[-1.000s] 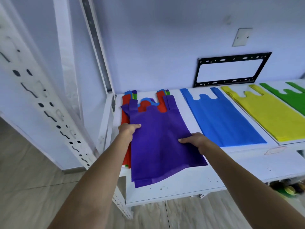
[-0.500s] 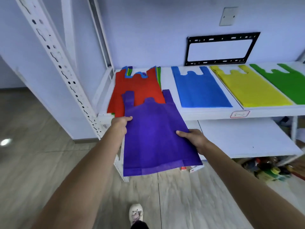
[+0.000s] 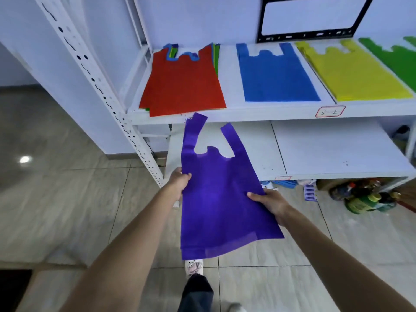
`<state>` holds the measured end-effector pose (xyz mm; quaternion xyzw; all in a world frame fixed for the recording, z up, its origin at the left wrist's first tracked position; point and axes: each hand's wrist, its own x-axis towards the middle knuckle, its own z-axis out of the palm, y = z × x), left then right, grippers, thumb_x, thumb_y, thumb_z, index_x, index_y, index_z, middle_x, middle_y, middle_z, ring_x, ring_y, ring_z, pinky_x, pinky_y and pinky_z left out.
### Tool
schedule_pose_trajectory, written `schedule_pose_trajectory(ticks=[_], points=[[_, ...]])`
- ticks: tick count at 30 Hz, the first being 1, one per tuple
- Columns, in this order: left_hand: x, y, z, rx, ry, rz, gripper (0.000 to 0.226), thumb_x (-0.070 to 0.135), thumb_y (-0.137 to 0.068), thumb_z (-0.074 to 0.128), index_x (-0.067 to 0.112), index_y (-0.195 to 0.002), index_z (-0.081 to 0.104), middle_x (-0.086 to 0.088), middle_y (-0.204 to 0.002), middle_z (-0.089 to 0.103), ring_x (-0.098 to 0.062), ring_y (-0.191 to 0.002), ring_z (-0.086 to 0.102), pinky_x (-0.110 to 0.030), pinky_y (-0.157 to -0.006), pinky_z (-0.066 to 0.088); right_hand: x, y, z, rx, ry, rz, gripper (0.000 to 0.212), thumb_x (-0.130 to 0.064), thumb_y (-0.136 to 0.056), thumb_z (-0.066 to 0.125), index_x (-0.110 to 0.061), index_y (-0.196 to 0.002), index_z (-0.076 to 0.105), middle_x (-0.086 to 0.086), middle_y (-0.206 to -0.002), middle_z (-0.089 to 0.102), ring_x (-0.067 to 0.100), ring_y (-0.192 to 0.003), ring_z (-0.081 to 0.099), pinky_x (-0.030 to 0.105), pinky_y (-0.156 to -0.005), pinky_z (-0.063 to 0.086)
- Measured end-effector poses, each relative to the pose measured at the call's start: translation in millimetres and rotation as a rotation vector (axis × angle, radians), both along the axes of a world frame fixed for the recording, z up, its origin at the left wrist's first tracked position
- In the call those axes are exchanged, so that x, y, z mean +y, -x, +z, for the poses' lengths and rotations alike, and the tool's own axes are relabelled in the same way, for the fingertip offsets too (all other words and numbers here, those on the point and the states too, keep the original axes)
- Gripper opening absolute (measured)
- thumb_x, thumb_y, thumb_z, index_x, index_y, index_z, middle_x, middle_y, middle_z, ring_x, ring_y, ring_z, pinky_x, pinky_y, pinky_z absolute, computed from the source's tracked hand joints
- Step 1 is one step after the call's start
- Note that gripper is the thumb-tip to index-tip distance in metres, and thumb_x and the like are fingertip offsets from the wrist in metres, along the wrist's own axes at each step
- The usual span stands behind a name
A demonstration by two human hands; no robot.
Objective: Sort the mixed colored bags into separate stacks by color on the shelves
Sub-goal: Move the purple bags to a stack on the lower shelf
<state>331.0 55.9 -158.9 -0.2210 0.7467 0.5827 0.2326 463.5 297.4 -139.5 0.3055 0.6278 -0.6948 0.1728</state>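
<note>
I hold a purple bag [image 3: 216, 199] flat in the air in front of the lower shelf [image 3: 326, 149]. My left hand [image 3: 179, 183] pinches its left edge and my right hand [image 3: 270, 202] grips its right edge. On the upper shelf [image 3: 247, 108] lies the mixed pile with a red bag [image 3: 183, 84] on top; blue and green edges peek out beneath it. To its right lie a blue bag stack [image 3: 275, 74], a yellow stack [image 3: 353, 70] and a green stack [image 3: 400, 57].
A white perforated rack post [image 3: 105, 95] slants down at the left. Bottles and clutter [image 3: 364, 197] sit on the floor under the lower shelf. A black frame [image 3: 313, 19] hangs on the wall. My foot [image 3: 194, 266] stands on the tiled floor.
I lifted the purple bag off the mixed pile, uncovering the red bag, and carried it down and back toward the lower shelf. My view tilted downward.
</note>
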Motion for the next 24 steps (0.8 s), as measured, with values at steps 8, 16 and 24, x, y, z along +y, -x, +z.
schedule_pose_trajectory(ticks=[8, 16, 24], points=[[-6.3, 55.2, -94.4, -0.084, -0.053, 0.005, 0.034, 0.005, -0.094, 0.052, 0.010, -0.128, 0.053, -0.010, -0.108, 0.063, -0.025, -0.090, 0.061, -0.028, -0.064, 0.050, 9.1, 56.5, -67.5, -0.136, 0.034, 0.035, 0.008, -0.014, -0.086, 0.067, -0.009, -0.092, 0.069, 0.002, -0.072, 0.076, 0.015, -0.059, 0.072, 0.024, -0.053, 0.057], [10.7, 221.8, -140.2, 0.022, -0.218, -0.058, 0.027, -0.001, -0.095, 0.045, 0.015, -0.082, 0.060, -0.002, -0.070, 0.068, -0.013, -0.058, 0.063, -0.017, -0.045, 0.053, 21.0, 222.5, -126.4, 0.102, -0.040, -0.051, 0.035, -0.009, -0.085, 0.066, -0.007, -0.120, 0.062, 0.013, -0.100, 0.069, 0.016, -0.068, 0.069, 0.026, -0.058, 0.059], [14.8, 375.6, -127.3, 0.353, -0.442, -0.153, 0.029, 0.019, -0.096, 0.039, 0.013, -0.090, 0.067, -0.002, -0.083, 0.074, -0.017, -0.075, 0.071, -0.025, -0.062, 0.057, 20.9, 383.4, -153.8, 0.651, -0.035, -0.167, 0.026, -0.006, -0.088, 0.062, -0.015, -0.112, 0.057, 0.010, -0.111, 0.067, 0.025, -0.097, 0.067, 0.041, -0.084, 0.057]])
